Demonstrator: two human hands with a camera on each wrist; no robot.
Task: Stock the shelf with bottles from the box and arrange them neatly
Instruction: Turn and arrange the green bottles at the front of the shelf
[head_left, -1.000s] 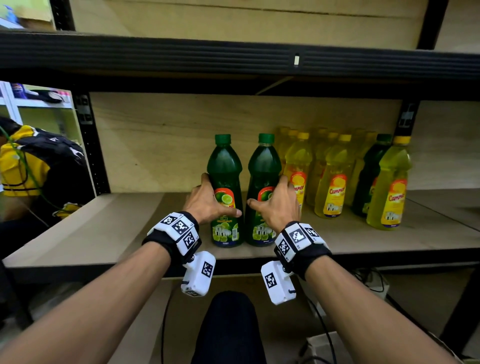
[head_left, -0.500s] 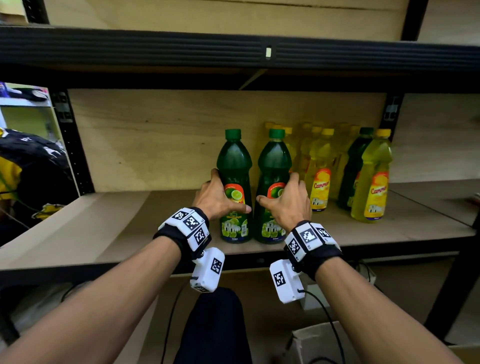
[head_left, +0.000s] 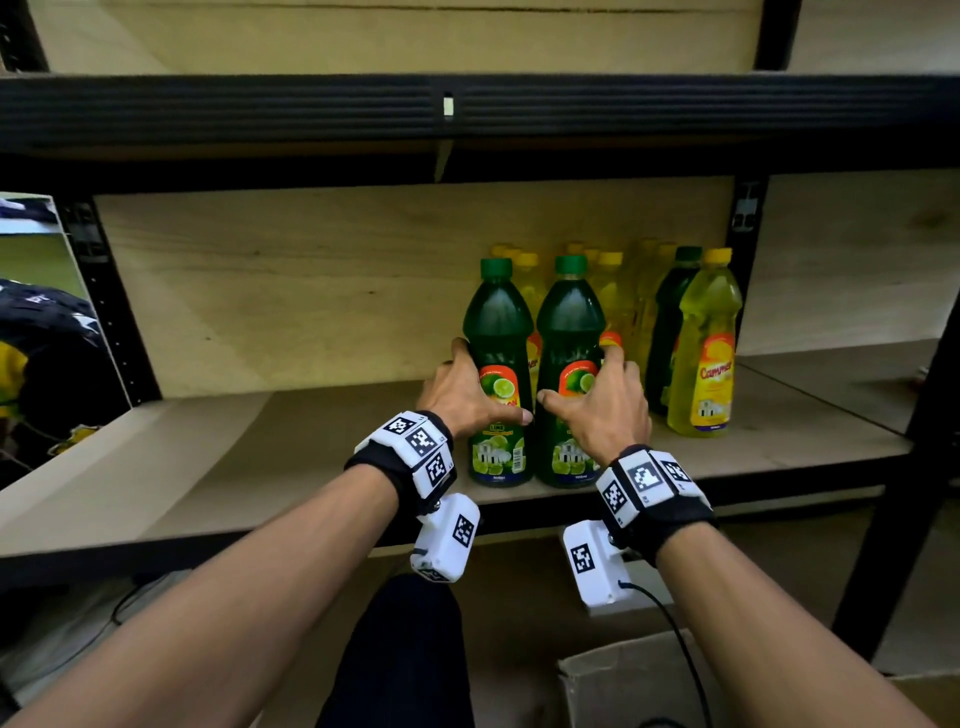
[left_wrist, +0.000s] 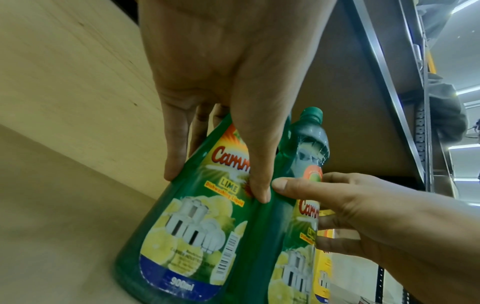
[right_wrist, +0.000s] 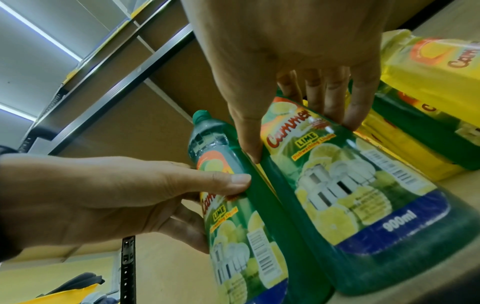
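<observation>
Two dark green lime dish-soap bottles stand side by side near the front of the wooden shelf (head_left: 234, 457). My left hand (head_left: 467, 392) grips the left green bottle (head_left: 497, 332) at its label, thumb across the front. My right hand (head_left: 605, 410) grips the right green bottle (head_left: 570, 327) the same way. In the left wrist view my left hand (left_wrist: 221, 82) wraps the left bottle (left_wrist: 187, 226), fingers behind it. The right wrist view has my right hand (right_wrist: 285, 51) round the right bottle (right_wrist: 350, 195). The two thumbs nearly meet between the bottles.
Several yellow bottles (head_left: 706, 332) and one more dark green bottle (head_left: 675, 312) stand in rows behind and to the right. The shelf's left half is bare board. A black upright (head_left: 745, 218) is at the back right. An open cardboard box (head_left: 623, 686) sits on the floor below.
Both hands, still gripping, have carried the two green bottles rightward along the shelf; they now stand in front of the leftmost yellow rows.
</observation>
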